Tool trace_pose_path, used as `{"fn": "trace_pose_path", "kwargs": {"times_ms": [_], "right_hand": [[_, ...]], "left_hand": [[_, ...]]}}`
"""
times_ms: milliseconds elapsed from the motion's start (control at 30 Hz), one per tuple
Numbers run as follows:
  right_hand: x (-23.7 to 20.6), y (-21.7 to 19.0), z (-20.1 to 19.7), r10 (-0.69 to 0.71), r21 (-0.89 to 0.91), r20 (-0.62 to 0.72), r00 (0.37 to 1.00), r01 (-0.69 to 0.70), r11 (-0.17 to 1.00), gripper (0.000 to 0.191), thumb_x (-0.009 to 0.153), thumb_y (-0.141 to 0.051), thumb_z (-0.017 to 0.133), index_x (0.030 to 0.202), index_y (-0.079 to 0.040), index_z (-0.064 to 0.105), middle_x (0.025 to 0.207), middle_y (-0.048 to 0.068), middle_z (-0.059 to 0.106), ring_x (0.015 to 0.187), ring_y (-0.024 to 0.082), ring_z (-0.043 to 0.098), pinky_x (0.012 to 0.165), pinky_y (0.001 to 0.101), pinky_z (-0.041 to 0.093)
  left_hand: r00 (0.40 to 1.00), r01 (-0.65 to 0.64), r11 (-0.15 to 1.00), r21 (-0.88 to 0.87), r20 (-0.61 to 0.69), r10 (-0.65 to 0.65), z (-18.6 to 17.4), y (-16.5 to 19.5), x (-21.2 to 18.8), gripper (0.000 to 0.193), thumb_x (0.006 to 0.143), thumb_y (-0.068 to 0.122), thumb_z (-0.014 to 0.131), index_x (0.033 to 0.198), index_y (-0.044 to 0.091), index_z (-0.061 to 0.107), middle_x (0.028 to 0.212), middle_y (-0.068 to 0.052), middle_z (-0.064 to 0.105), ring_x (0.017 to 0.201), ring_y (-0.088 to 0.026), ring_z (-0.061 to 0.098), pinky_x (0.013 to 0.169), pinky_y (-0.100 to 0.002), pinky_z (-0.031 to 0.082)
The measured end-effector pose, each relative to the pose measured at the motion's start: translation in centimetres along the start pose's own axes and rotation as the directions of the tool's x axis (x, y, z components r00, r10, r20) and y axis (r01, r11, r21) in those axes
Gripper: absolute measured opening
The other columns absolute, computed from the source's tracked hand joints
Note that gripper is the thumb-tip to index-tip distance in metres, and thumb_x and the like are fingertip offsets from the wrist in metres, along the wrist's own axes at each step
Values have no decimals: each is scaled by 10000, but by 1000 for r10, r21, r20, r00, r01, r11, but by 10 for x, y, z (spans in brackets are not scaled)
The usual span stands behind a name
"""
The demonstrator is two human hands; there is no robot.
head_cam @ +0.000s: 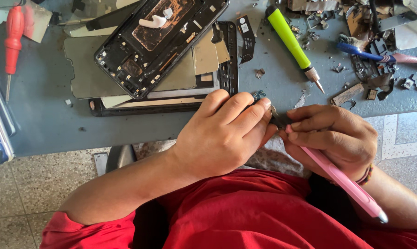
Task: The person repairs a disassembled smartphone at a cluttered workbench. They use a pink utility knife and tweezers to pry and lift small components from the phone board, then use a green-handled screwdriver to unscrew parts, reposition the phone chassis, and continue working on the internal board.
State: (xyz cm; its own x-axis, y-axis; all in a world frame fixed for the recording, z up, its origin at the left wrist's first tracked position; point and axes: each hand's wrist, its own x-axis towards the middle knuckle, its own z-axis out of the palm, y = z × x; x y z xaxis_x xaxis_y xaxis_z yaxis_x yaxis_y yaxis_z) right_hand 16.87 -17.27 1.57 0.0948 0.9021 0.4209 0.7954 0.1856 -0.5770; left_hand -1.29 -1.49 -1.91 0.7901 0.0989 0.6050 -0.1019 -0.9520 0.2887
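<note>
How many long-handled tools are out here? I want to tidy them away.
4: a red screwdriver far left, a green-handled tool top centre, a blue brush top right, and a pink tool in the right hand. Clutter may hide more.

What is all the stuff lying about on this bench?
Phone frame: one, black, opened, top centre on stacked metal plates.
White plastic piece: one, inside the phone frame.
Green-handled screwdriver: one, right of the frame.
Red-handled screwdriver: one, far left.
Brush: one, blue handle, top right among scrap bits.
Bench top: one, grey-blue.
Small circuit part: one, dark, pinched between both hands.
Pink tool: one, pen-shaped, in the right hand.
Left hand: grips the part.
Right hand: holds the tool.
</note>
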Motion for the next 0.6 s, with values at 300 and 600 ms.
{"fn": "trace_pose_path", "kwargs": {"times_ms": [300, 600], "right_hand": [[0, 1, -1, -3, -15, -7, 1000, 3, 1000, 243, 755, 40, 871, 884, -57, 690, 887, 94, 693, 900, 256, 748, 736, 331, 626], [-1, -2, -1, 5, -24, -17, 1000, -6, 1000, 233, 754, 37, 871, 892, -46, 702, 892, 114, 698, 894, 254, 748, 735, 322, 624]], "left_hand": [[1000, 5, 1000, -17, -2, -6, 2, 1, 2, 211, 1070, 241, 764, 1088, 31, 759, 1257, -89, 687, 1156, -252, 600, 976, -411, 455], [1000, -5, 1000, -5, -2, 4, -1, 1, 1, 188, 1058, 234, 764, 1088, 49, 766, 1261, -81, 687, 1160, -245, 595, 977, -404, 455]]}}
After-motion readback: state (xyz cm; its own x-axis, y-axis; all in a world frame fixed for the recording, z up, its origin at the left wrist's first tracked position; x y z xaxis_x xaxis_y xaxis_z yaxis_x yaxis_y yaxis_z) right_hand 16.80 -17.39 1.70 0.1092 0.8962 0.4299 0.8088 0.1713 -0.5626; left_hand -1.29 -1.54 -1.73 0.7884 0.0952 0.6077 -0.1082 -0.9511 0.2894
